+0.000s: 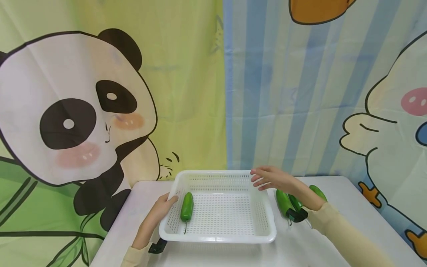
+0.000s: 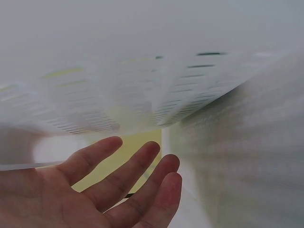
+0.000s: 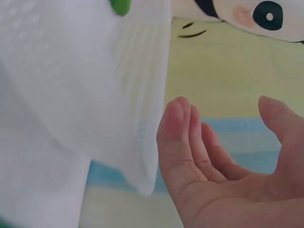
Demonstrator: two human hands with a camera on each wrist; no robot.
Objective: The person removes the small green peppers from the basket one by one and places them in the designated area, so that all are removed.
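A white plastic basket [image 1: 218, 239] with slotted walls is in the middle of the head view. Inside it, along the left wall, lies a long green pepper [image 1: 187, 207], its stem toward the front. My left hand [image 1: 161, 208] holds the basket's left side, thumb over the rim; the left wrist view shows its fingers [image 2: 128, 183] stretched below the rim on the outside. At the back right corner, my right hand [image 1: 271, 178] is beside the rim with fingers extended and nothing in them. The right wrist view shows its thumb spread from the fingers [image 3: 173, 137].
More green peppers [image 1: 282, 202] lie on the white table [image 1: 290, 248] right of the basket, partly hidden by my right forearm. Behind the table hangs a curtain [image 1: 190, 92] printed with a panda and other cartoon figures. Black straps are around both wrists.
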